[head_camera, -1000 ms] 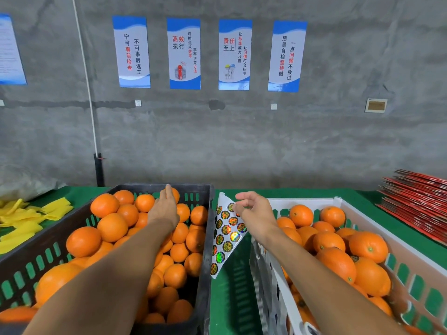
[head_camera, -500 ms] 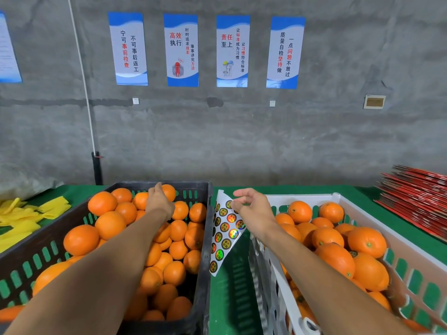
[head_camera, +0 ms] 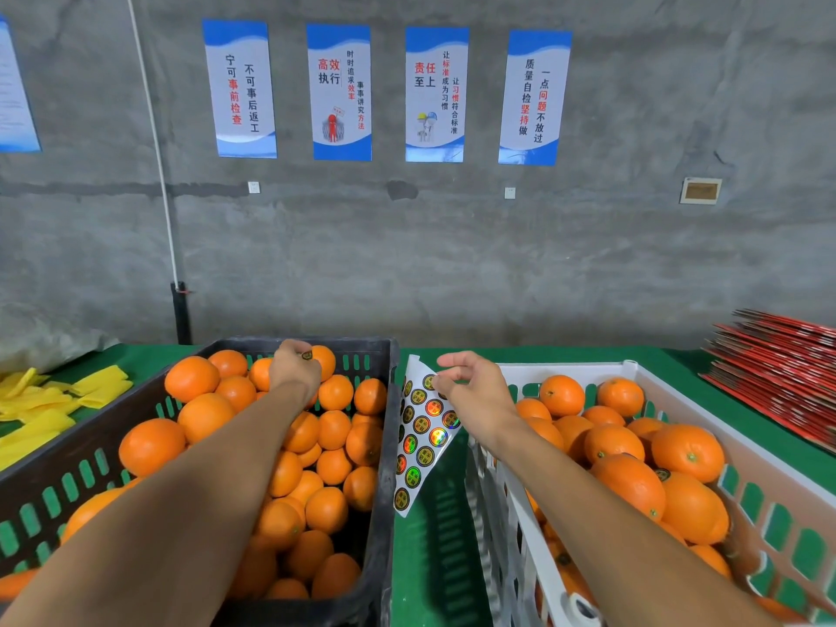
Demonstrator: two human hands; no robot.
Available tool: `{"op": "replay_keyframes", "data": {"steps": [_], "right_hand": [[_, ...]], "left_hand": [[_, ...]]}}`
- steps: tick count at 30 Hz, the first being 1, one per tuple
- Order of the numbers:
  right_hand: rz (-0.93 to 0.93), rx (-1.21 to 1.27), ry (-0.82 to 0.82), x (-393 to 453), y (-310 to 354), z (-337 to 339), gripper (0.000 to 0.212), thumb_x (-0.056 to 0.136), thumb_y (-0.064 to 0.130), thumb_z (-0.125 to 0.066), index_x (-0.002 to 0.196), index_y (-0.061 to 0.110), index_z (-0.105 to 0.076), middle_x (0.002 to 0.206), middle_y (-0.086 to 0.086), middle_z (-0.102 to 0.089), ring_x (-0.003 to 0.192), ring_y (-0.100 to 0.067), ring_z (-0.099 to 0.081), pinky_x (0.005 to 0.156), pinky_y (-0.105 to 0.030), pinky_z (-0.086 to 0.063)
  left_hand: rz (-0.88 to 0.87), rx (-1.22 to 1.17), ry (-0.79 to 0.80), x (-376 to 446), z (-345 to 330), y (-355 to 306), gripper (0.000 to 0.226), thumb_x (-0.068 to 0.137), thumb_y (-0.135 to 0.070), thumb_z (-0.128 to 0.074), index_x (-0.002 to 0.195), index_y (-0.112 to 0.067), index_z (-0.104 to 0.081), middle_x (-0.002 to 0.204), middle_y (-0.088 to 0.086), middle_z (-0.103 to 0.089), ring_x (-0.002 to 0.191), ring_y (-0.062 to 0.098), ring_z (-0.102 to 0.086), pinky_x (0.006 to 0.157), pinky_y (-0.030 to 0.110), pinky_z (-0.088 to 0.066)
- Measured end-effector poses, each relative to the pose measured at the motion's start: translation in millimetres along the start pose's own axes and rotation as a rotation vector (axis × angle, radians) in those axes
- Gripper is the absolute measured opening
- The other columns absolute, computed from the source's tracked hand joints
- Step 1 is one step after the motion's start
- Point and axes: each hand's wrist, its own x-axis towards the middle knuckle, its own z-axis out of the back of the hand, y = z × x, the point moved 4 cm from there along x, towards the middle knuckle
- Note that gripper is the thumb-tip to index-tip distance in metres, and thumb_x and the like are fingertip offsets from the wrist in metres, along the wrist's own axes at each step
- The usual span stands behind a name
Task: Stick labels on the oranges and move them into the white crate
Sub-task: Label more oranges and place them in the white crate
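A black crate (head_camera: 388, 491) on the left is full of unlabelled oranges (head_camera: 151, 445). My left hand (head_camera: 293, 371) reaches to its far end, fingers curled. It pinches a small round label (head_camera: 307, 355) against the far orange (head_camera: 326, 362). My right hand (head_camera: 472, 389) hovers between the crates and pinches the top of a white label sheet (head_camera: 423, 438). The sheet hangs down with several shiny round stickers on it. The white crate (head_camera: 574, 367) on the right holds several oranges (head_camera: 687, 452), some showing dark labels.
Green cloth (head_camera: 434, 563) covers the table, with a narrow gap between the two crates. Yellow strips (head_camera: 36, 402) lie at the left edge. A stack of red flat cartons (head_camera: 778, 355) sits at the far right. A concrete wall with posters stands close behind.
My left hand has slid a little farther along the black crate and curled its fingers onto the far orange, where the round label now shows. My right hand and the sheet stayed put.
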Motion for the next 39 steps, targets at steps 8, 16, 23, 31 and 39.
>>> {"op": "replay_keyframes", "data": {"steps": [8,16,23,31,39], "right_hand": [[0.008,-0.007,0.002,1,-1,0,0.024,0.098,0.011,-0.067,0.114,0.026,-0.060,0.101,0.003,-0.074,0.098,-0.016,-0.073,0.086,-0.035,-0.063],[0.003,-0.017,0.000,0,0,0,0.024,0.098,0.012,-0.067,0.116,0.026,-0.059,0.097,0.005,-0.074,0.094,-0.013,-0.073,0.080,-0.029,-0.063],[0.007,-0.010,0.006,-1,0,0,0.025,0.098,0.011,-0.067,0.118,0.024,-0.060,0.099,0.003,-0.074,0.098,-0.015,-0.073,0.088,-0.037,-0.062],[0.024,0.000,0.022,-1,2,-1,0.022,0.099,0.010,-0.066,0.114,0.025,-0.060,0.102,0.002,-0.072,0.098,-0.014,-0.072,0.078,-0.026,-0.062],[0.025,0.001,0.030,-2,1,-1,0.022,0.098,0.010,-0.067,0.112,0.025,-0.060,0.100,0.003,-0.073,0.091,-0.011,-0.073,0.068,-0.020,-0.060]], "left_hand": [[0.010,-0.088,-0.043,0,0,9,0.026,0.098,-0.013,-0.066,0.124,-0.014,-0.064,0.096,0.013,-0.073,0.085,0.026,-0.065,0.066,0.033,-0.051],[0.003,-0.143,-0.005,3,-3,10,0.018,0.097,-0.016,-0.067,0.081,-0.023,-0.067,0.097,0.007,-0.073,0.085,0.026,-0.065,0.063,0.030,-0.049],[0.093,-0.199,-0.014,4,-2,16,0.011,0.099,-0.014,-0.065,0.091,-0.015,-0.073,0.118,0.014,-0.072,0.099,0.032,-0.067,0.081,0.041,-0.056],[0.126,-0.152,0.088,15,1,17,0.011,0.098,-0.004,-0.059,0.090,-0.008,-0.066,0.094,0.017,-0.068,0.078,0.028,-0.065,0.076,0.041,-0.061],[0.097,0.164,-0.018,18,2,2,0.019,0.091,-0.018,-0.075,0.095,0.000,-0.071,0.078,0.017,-0.074,0.070,0.028,-0.072,0.060,0.038,-0.060]]}}
